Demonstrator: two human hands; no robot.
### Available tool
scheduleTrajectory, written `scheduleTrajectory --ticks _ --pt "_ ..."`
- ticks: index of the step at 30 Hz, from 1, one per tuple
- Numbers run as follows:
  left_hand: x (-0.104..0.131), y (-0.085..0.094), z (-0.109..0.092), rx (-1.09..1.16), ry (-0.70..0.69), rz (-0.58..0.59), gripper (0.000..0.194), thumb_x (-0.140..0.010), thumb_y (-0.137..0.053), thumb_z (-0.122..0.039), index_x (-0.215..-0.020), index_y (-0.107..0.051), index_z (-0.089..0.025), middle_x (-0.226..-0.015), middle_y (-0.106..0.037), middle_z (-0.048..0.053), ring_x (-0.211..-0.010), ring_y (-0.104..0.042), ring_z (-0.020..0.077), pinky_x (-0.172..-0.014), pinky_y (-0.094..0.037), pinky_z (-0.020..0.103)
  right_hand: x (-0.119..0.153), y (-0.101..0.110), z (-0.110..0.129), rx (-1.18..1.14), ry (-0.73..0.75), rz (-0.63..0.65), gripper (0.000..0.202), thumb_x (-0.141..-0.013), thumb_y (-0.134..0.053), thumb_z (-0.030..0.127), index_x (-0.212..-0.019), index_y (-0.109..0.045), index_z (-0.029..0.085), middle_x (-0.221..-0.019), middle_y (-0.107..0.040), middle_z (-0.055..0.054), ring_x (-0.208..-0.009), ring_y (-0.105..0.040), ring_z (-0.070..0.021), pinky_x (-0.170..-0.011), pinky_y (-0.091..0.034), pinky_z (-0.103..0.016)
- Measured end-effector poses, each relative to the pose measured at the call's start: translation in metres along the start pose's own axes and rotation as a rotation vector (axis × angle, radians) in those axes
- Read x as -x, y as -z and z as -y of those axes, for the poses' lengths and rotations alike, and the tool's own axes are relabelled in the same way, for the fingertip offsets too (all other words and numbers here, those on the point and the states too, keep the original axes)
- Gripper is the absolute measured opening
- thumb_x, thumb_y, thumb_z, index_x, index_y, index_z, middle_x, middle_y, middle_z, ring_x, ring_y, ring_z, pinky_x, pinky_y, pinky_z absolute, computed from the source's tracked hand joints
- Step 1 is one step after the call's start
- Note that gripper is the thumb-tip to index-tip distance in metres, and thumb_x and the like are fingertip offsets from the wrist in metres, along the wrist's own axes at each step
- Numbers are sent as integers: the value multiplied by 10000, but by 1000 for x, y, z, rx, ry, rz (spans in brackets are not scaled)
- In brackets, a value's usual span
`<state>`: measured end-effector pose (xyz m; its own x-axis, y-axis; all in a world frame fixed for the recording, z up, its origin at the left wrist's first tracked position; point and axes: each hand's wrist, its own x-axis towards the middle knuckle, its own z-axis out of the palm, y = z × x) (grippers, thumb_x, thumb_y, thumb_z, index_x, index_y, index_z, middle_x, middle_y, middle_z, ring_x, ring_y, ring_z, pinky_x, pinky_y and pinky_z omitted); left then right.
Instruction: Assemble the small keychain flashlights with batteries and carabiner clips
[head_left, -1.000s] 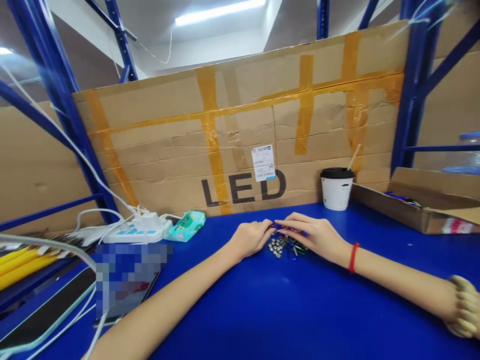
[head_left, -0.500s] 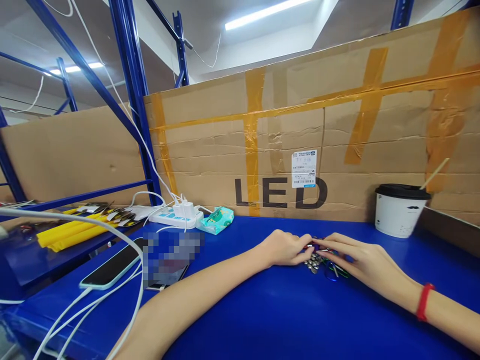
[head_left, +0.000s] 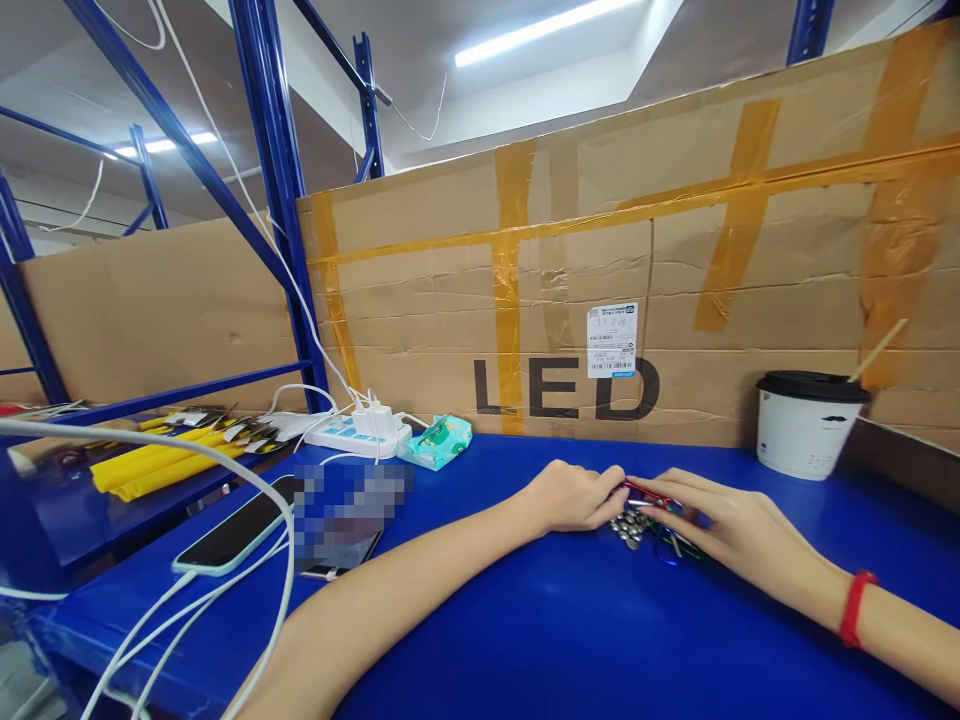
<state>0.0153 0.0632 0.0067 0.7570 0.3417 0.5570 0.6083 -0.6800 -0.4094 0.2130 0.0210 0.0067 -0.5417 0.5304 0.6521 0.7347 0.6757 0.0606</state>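
Between my two hands stretches a slim red clip (head_left: 646, 489), which looks like a carabiner. My left hand (head_left: 577, 497) is closed, pinching the clip's left end between thumb and forefinger. The fingers of my right hand (head_left: 716, 515) close on its right end from above and hide part of it. Right below lies a small heap of shiny silver metal pieces (head_left: 630, 527), too small to name exactly. A blue loop-shaped clip (head_left: 666, 553) and a green one (head_left: 688, 546) lie under my right fingers, partly covered.
A white paper cup (head_left: 806, 440) with black lid and stick stands at the back right. A tissue pack (head_left: 439, 442) and a white power strip (head_left: 352, 437) lie at the back left. Nearer are a phone (head_left: 240, 530) and white cables (head_left: 180, 610). Behind stands a large cardboard box (head_left: 420, 310).
More of the red clip shows between my fingertips now, and my hands are slightly further apart. The whole view has shifted a little.
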Motion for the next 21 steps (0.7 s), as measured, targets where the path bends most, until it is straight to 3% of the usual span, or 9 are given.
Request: scheduleTrajectory --ticks 5,12,21 --pt "0 0 1 -9 -18 17 300 -895 -256 -354 -864 -480 -158 -595 -629 0 -539 -610 138 -357 -241 204 -1 1 0 52 40 10 368 -890 -336 413 -1084 -587 225 -879 -632 -32 -534 -580 -84 -468 -449 -181" --pt "0 2 3 34 -72 30 297 -913 -220 -295 -919 -476 -146 -620 -632 2 -550 -611 127 -364 -275 195 0 -3 -1 336 258 -48 407 -928 -241 303 -1106 -580 164 -830 -639 -57 -531 -613 -122 -462 -452 -222" --pt "-1 3 2 34 -98 17 300 -899 -231 -303 -880 -485 -147 -569 -610 7 -517 -597 126 -366 -297 185 4 -8 0 291 188 -10 390 -903 -287 317 -1124 -580 185 -956 -656 -84 -682 -656 -171 -516 -502 -236"
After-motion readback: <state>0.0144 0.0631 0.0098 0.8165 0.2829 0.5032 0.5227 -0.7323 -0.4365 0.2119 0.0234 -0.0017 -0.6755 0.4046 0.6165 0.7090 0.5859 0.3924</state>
